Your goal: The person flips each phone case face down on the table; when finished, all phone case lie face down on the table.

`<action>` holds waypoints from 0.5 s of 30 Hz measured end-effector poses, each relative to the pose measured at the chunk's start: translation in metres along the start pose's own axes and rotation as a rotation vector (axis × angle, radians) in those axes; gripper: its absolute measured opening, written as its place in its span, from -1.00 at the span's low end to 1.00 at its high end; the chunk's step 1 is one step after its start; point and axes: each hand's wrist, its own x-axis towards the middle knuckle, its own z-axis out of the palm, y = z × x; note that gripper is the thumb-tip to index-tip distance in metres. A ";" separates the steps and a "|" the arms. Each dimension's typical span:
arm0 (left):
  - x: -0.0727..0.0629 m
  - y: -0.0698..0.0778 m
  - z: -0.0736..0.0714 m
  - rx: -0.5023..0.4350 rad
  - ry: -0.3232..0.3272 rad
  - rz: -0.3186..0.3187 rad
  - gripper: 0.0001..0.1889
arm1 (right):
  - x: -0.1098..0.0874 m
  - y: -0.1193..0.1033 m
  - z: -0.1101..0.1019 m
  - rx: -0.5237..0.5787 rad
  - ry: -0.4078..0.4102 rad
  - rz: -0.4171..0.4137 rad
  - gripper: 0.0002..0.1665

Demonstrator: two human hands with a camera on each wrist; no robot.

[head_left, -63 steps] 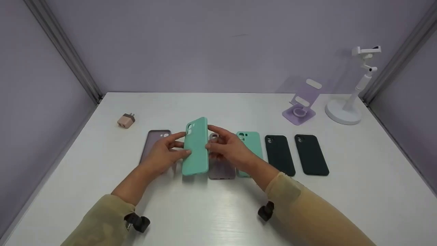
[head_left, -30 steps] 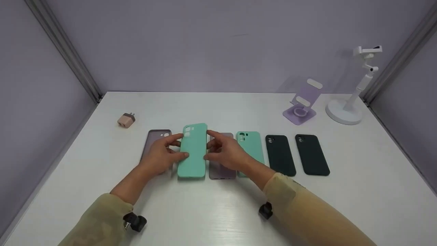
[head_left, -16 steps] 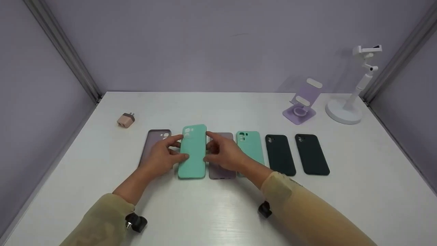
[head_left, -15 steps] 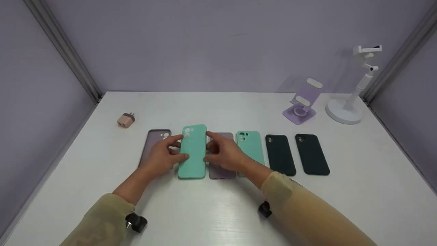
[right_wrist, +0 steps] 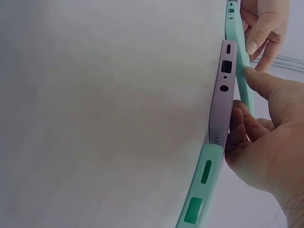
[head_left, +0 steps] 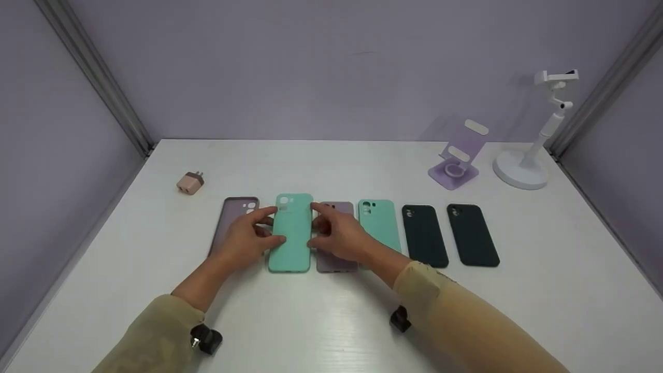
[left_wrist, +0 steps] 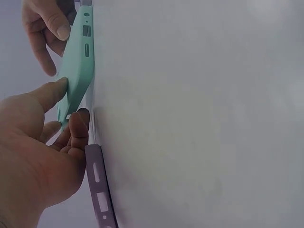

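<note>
Between my hands is a mint-green phone case [head_left: 291, 235], its back with the camera cutouts facing up. In the left wrist view its port edge [left_wrist: 87, 45] is at the table, and the case slants up off the surface. My left hand [head_left: 243, 239] pinches the left side, thumb on the back and index finger near the top corner. My right hand [head_left: 343, 233] grips the right side by thumb and index finger, other fingers curled over a mauve phone case [head_left: 336, 263]. Left of them lies another mauve case [head_left: 228, 220], hollow side up, partly behind my left hand.
To the right, the row continues with a second mint case [head_left: 380, 223] and two black cases [head_left: 424, 235]. A pink charger plug [head_left: 190, 183] sits back left. At the back right stand a purple phone stand [head_left: 456, 160] and a white stand with an arm [head_left: 523, 168].
Both hands have brought the mint case down from a raised, turned pose to lie lower and straighter in the row's gap. Its top edge has sunk further over the last half second.
</note>
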 end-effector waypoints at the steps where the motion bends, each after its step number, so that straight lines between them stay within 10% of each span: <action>1: 0.000 -0.001 0.000 0.001 0.000 0.001 -0.25 | 0.000 0.000 0.000 -0.003 -0.001 0.001 0.02; 15: -0.002 -0.004 0.002 0.047 0.009 0.018 -0.25 | -0.001 0.002 0.003 -0.054 -0.005 -0.001 -0.02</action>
